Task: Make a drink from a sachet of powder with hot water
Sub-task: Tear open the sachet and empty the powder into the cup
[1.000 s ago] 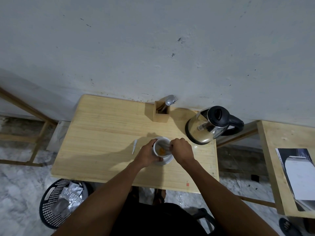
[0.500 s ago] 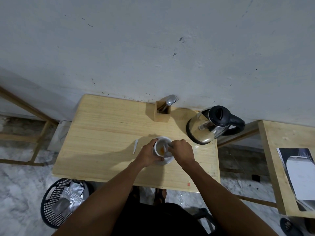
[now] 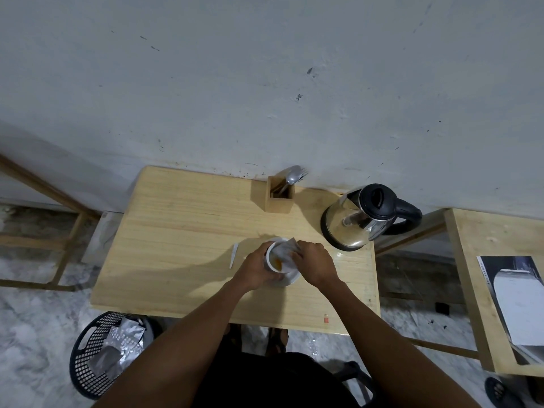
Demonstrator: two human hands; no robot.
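A white cup (image 3: 271,262) stands on a white saucer (image 3: 290,279) near the front of the wooden table (image 3: 182,231). Orange powder (image 3: 278,262) lies inside the cup. My left hand (image 3: 255,270) grips the cup's left side. My right hand (image 3: 315,265) holds a silvery sachet (image 3: 285,250) tilted over the cup's mouth. A torn white strip (image 3: 233,255) lies on the table left of the cup. The steel kettle (image 3: 360,219) with a black lid stands at the back right of the table.
A wooden holder (image 3: 279,198) with a spoon and fork stands against the wall. A black basket (image 3: 101,351) with foil wrappers sits on the floor at front left. A second table (image 3: 471,260) with papers (image 3: 518,301) stands to the right.
The sachet now shows more above the cup, raised and tilted in my right hand. My left hand has kept its grip on the cup.
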